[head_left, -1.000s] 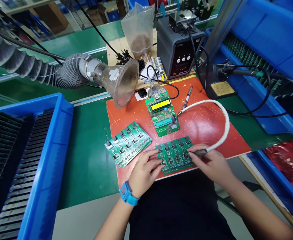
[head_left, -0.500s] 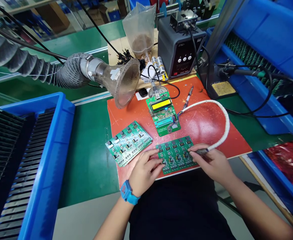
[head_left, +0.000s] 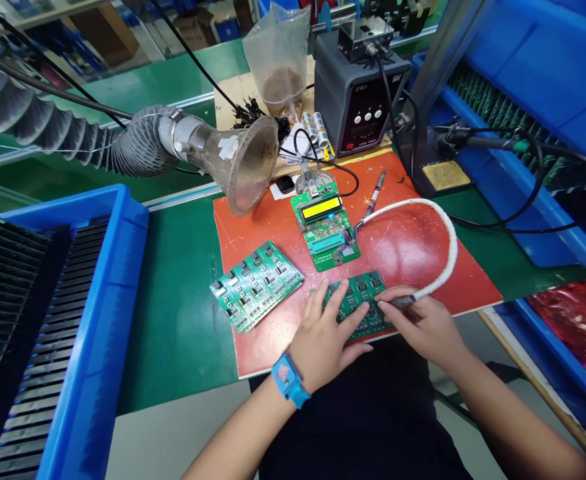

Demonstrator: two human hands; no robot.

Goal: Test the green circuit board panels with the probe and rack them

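Observation:
A green circuit board (head_left: 367,287) lies at the front edge of the red mat. My left hand (head_left: 330,327), with a blue band at its wrist, rests on the board's left part with its fingers spread and covers much of it. Pinched in my right hand (head_left: 417,323) is a dark probe (head_left: 401,301), its tip at the right part of the board and hidden by the fingers. A white cable (head_left: 453,247) loops from the probe to a programmer board (head_left: 327,230) with a lit yellow display. Left of my hands sits a stack of similar circuit boards (head_left: 257,285).
A blue rack bin (head_left: 135,220) of boards stands left. The fume funnel (head_left: 253,167) hangs over the mat (head_left: 397,247). Behind are a soldering station (head_left: 363,93) and a plastic bag (head_left: 277,60). A pen (head_left: 375,193) lies on the mat; blue bins (head_left: 537,220) stand right.
My left hand has moved right and forward from the board's left edge onto its face, and its fingers have spread. My right hand and the probe have stayed nearly in place.

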